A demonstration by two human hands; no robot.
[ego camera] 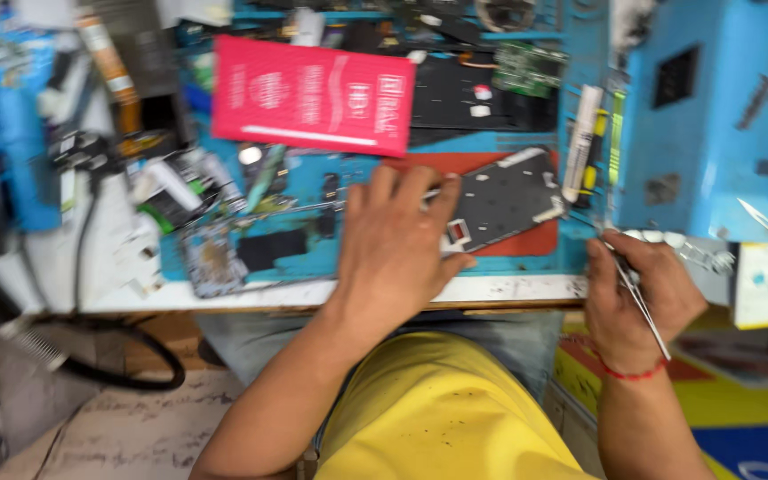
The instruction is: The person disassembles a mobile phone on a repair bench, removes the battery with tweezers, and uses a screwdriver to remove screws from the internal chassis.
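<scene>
Phone panel (508,200) lay open at 12 o'clock of left hand (397,244), palm flat pinning its edge. Right hand (642,298) pinched tweezers (640,298) at 3 o'clock. I judged risk: panel sliding off counter (508,289), tips scratching.

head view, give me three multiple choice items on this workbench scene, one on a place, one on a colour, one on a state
1. Where does the left hand rest?
A. on the opened phone
B. on the pink packet
C. on the blue box

2. What colour is the mat under the phone?
A. green
B. blue
C. white

3. What state is the right hand in?
A. open and empty
B. closed on metal tweezers
C. flat on the bench

Answers: 1 A, its fingers lie on the phone's left end. 2 B, blue shows around the phone. 3 B, the tweezers stick out of its grip.
</scene>
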